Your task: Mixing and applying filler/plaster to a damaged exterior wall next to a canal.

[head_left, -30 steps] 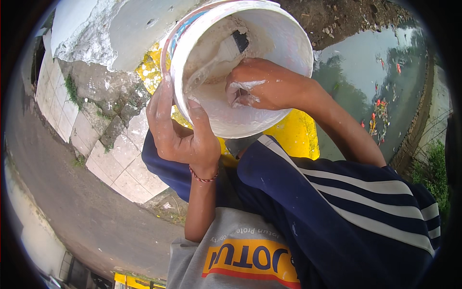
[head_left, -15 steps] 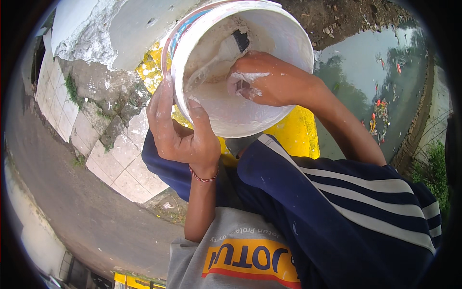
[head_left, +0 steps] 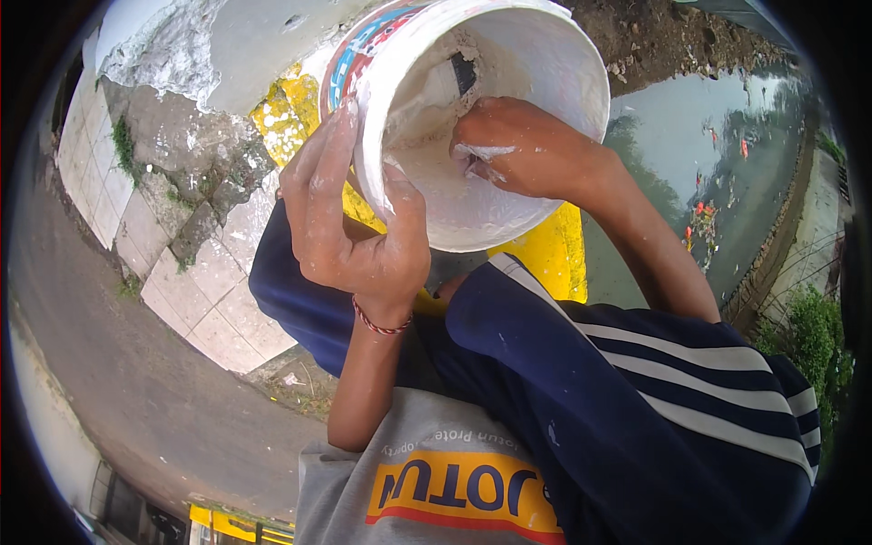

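A white plastic bucket (head_left: 559,73) with white residue inside is tilted toward me above my knees. My left hand (head_left: 350,227) grips its near left rim, fingers on the outside and thumb at the lip, with pale smears on the skin. My right hand (head_left: 518,150) is inside the bucket, fingers curled and streaked white; what they hold, if anything, is hidden. Deep in the bucket lies a dark-bristled tool (head_left: 463,73), like a brush, partly covered by pale material. My legs in navy striped trousers (head_left: 636,381) are bent beneath the bucket.
A yellow painted ledge (head_left: 554,254) is under the bucket, beside cracked pavement tiles (head_left: 213,309) and a crumbling white wall (head_left: 163,54). Murky water with floating litter (head_left: 677,123) lies at right, bordered by a concrete bank (head_left: 808,227). A road (head_left: 136,363) runs along the left.
The bucket has shifted right and slightly up in the picture, tilting so more of its coloured side shows. My left hand moved with it; my right hand stays curled inside, slightly farther right.
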Demonstrator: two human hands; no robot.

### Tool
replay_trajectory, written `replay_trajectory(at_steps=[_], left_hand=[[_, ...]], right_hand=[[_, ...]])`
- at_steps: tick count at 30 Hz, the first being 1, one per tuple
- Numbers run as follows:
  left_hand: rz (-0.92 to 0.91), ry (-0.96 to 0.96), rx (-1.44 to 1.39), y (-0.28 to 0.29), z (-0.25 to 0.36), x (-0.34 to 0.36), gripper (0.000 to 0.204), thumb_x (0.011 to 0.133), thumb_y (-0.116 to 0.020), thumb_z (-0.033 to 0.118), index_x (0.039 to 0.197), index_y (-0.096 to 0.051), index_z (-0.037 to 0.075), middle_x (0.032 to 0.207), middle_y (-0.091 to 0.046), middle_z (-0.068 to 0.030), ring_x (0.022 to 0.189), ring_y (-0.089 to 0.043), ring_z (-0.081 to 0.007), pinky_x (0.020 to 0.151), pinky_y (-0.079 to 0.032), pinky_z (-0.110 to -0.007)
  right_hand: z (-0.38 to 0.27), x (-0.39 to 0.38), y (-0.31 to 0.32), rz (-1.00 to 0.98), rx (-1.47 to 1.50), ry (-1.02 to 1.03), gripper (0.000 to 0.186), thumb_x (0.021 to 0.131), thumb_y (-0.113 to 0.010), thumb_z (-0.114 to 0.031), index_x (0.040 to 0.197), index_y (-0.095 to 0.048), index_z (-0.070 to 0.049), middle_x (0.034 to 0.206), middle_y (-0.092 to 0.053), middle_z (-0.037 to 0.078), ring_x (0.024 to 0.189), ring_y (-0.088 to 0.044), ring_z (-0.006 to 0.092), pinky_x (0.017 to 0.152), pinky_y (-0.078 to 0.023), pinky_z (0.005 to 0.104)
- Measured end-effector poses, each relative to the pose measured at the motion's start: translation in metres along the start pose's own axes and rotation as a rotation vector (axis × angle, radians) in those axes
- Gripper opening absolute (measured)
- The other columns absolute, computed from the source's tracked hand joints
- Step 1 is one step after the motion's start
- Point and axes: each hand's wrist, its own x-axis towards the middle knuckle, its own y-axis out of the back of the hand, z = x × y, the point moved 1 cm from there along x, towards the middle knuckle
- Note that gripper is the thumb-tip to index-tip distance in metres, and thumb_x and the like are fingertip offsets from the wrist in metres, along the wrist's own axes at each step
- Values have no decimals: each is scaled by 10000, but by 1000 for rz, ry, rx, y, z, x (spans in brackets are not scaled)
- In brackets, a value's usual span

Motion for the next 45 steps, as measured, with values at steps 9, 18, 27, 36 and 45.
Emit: replay_trajectory(at_steps=[9, 18, 27, 36, 45], left_hand=[[-5, -18, 28, 0, 0, 0, 441, 815, -537, -63, 1253, -565, -106, 1229, -558, -194, 1145, -579, -286, 961, -506, -408], [24, 1, -10, 1, -3, -2, 420, 845, -571, -24, 1258, -565, -104, 1234, -557, -193, 1145, -579, -281, 957, -504, -399], [-2, -10, -1, 1, -3, 0, 431, 834, -558, -34, 1259, -563, -106, 1226, -556, -195, 1142, -580, -283, 965, -499, -402], [-18, -16, 38, 1, -1, 1, 442, 822, -550, -45, 1260, -563, -106, 1219, -560, -195, 1129, -586, -283, 955, -506, -404], [-6, -6, 28, 2, -1, 1, 437, 836, -561, -38, 1268, -561, -101, 1219, -563, -199, 1129, -592, -287, 954, -507, -402]], right_hand=[[7, 2, -1, -26, -20, -6, 185, 740, -685, -32, 914, -627, -54, 974, -637, 132, 1002, -564, 347, 909, -447, 438], [10, 3, -3, -5, -18, 10, 226, 729, -701, -33, 943, -633, -45, 970, -631, 144, 1005, -561, 348, 912, -442, 442], [9, 5, -3, -10, 4, -18, 188, 749, -697, -68, 927, -643, -44, 947, -629, 156, 984, -565, 358, 889, -447, 445], [6, 5, -3, -13, 9, 2, 177, 771, -681, -77, 941, -638, -52, 951, -622, 153, 988, -566, 355, 883, -449, 445], [9, 4, -3, -29, -38, 9, 192, 790, -676, -74, 978, -639, -56, 958, -639, 144, 972, -574, 354, 893, -460, 440]])
